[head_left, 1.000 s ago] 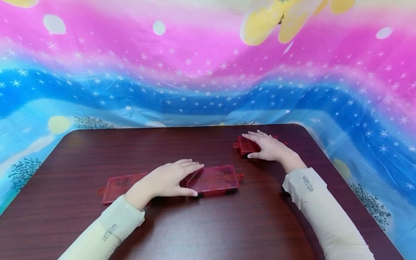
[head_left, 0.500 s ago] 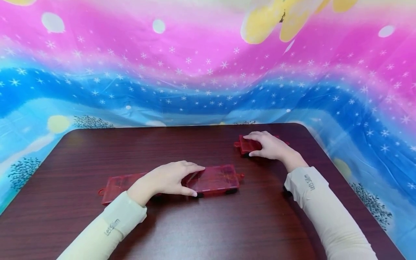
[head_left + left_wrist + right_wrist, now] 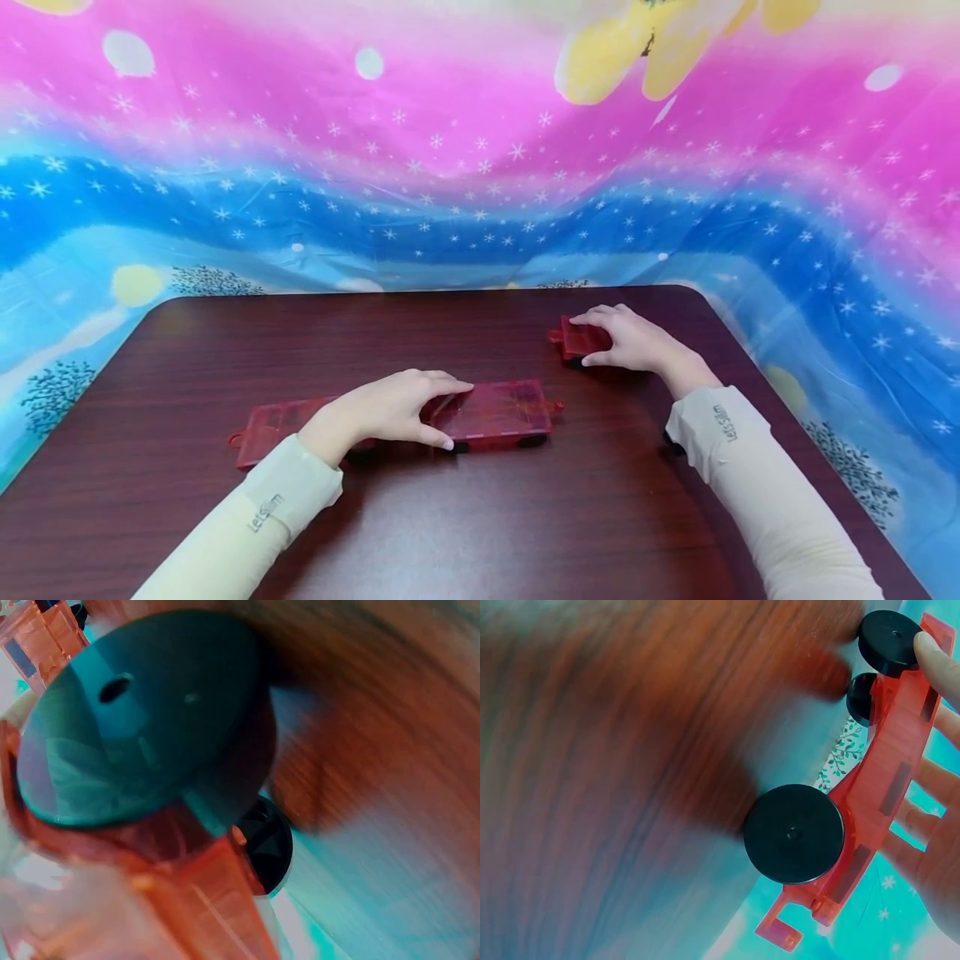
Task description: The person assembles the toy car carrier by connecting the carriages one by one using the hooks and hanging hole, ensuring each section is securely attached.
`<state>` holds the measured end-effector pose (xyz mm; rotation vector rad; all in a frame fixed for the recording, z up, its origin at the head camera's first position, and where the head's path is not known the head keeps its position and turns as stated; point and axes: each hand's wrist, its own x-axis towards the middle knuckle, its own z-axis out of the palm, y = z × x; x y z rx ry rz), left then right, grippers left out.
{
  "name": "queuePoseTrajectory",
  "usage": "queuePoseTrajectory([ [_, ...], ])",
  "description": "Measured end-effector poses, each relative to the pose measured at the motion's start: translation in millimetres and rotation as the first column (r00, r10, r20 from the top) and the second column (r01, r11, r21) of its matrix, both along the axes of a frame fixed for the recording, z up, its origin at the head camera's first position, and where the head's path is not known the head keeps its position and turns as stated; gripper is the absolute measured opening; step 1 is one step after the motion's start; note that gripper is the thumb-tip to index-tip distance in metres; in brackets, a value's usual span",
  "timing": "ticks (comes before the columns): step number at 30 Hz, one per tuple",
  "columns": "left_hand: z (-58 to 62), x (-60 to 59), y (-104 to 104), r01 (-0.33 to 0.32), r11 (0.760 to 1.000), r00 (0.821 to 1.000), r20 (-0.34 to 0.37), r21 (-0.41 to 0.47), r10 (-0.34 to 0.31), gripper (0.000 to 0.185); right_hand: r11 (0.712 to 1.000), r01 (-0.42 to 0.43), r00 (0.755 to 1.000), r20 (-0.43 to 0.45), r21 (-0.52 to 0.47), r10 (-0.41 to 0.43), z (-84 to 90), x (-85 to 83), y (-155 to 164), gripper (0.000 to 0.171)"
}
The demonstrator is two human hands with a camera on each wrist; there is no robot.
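Note:
In the head view my left hand arches over the clear red toy car near the table's middle, gripping it, thumb on the near side and fingers across the top. Another red section with a hook ring extends leftward; its join is hidden under my hand. The left wrist view shows a black wheel close up and a second wheel behind. At the far right my right hand grips another red toy car, thumb beside a wheel; its hook sticks out below.
The cars stand on a dark brown wood-grain table with rounded far corners. Behind it and along its sides hangs a pink and blue cloth with snowflakes.
The right hand's fingers have curled more around its car, and hand and car have shifted slightly right. The left hand's fingers have drawn together a little; its car stays in place.

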<state>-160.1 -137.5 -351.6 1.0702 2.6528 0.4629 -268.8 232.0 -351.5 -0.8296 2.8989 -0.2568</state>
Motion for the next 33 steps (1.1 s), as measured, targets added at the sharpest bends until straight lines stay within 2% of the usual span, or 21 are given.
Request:
queuePoseTrajectory([
  [10, -0.4, -1.5, -2, 0.001, 1.0, 1.0, 0.003, 0.015, -0.001, 0.074, 1.0, 0.001, 1.0, 0.008, 0.03, -0.001, 3.6, 10.1, 7, 0.069],
  [33, 2.0, 1.7, -1, -0.009, 1.0, 1.0, 0.028, 0.026, 0.008, 0.074, 0.997, -0.042, 0.998, -0.051, 0.068, 0.046, 23.2, 51.3, 14, 0.069],
])
